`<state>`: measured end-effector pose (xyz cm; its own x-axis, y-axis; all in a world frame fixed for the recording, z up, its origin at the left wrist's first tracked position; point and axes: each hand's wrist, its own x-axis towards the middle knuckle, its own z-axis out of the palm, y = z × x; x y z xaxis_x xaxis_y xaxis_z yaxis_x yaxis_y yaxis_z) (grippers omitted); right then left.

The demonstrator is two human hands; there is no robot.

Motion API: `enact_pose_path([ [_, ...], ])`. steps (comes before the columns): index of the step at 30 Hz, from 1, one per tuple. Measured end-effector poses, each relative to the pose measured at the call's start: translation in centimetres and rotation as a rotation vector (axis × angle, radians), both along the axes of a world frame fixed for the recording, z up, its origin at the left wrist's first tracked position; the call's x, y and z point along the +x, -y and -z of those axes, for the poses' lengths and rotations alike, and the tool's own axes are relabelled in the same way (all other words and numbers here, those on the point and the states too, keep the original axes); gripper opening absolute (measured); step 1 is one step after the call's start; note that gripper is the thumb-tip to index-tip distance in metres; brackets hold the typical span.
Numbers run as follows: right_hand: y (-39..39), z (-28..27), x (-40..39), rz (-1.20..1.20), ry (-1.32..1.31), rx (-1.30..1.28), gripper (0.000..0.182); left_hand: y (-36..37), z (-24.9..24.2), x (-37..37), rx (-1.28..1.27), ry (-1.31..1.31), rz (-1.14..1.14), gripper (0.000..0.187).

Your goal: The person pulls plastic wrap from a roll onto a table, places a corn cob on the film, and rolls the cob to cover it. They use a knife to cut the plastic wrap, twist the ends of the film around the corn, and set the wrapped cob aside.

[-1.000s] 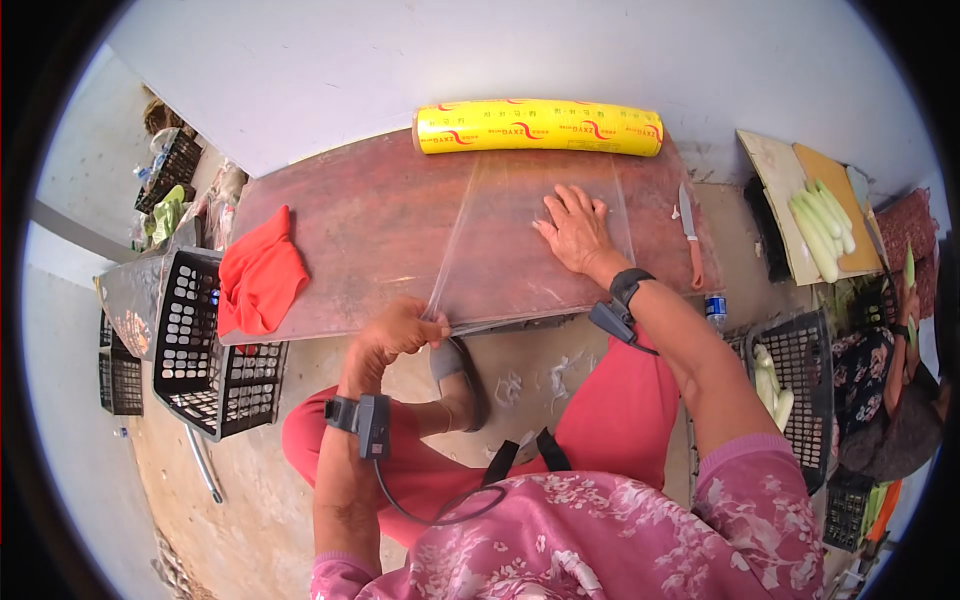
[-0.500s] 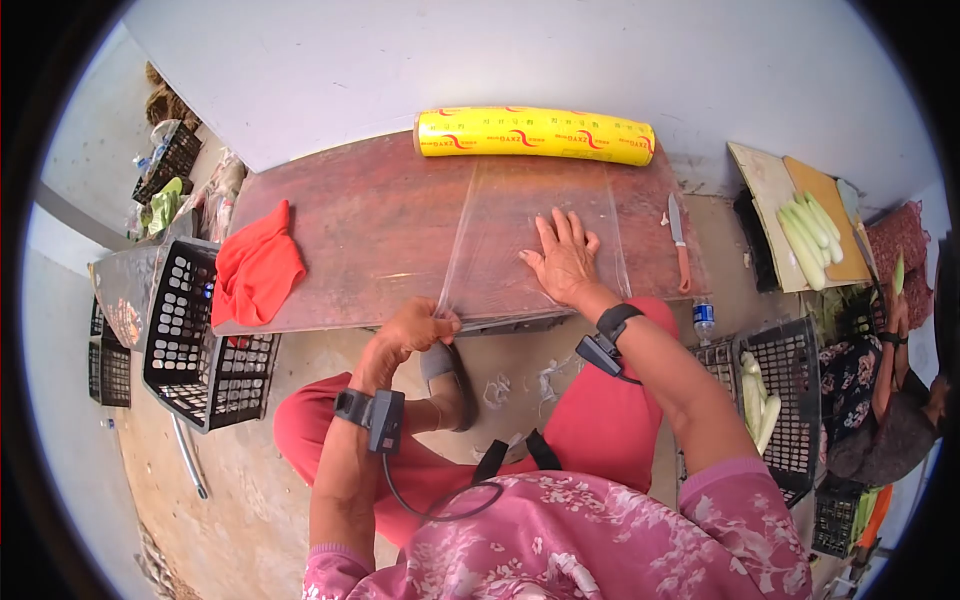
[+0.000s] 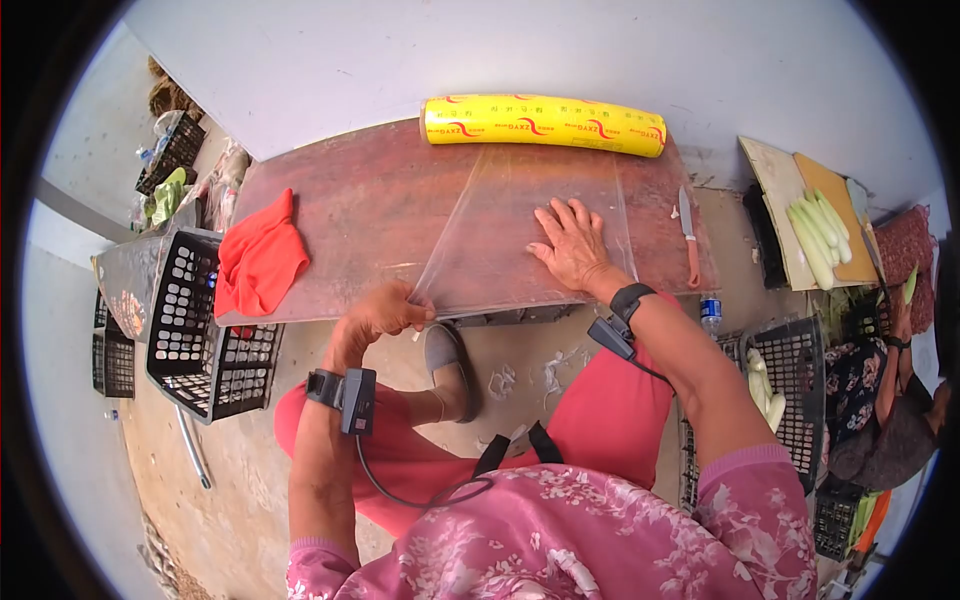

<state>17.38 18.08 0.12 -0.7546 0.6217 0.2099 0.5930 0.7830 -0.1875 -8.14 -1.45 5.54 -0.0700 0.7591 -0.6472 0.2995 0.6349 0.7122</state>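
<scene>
A sheet of clear plastic wrap stretches over the reddish-brown table from a yellow printed roll at the back. My left hand pinches the wrap's left corner at the table's front edge. Flat on the wrap lies my right hand, its fingers spread and nothing held. Right of it, a knife with a pinkish handle rests on the table. A red cloth lies crumpled at the table's left end.
A black crate stands at the left end of the table. On the right are pale green long vegetables on a board, another black crate holding similar ones, and a bottle. A co-worker's arm shows at far right.
My left hand has moved left, pulling the wrap's corner with it, so the left edge now slants outward. My right hand stays flat on the wrap. The whole view has shifted slightly.
</scene>
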Motion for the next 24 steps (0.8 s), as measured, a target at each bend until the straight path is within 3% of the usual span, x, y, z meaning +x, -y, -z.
enact_pose_path([
  [14,-0.4,0.7,0.3,-0.029,-0.002,0.05,0.054,-0.2,1.7,0.0,0.125,-0.353,0.185,0.009],
  [18,-0.9,-0.1,1.1,-0.052,0.069,0.016,0.055,0.6,3.2,1.1,0.203,-0.338,0.029,0.009],
  [24,-2.1,-1.6,4.2,-0.02,0.159,-0.031,0.051,0.9,4.0,1.7,0.207,-0.4,-0.016,0.01],
])
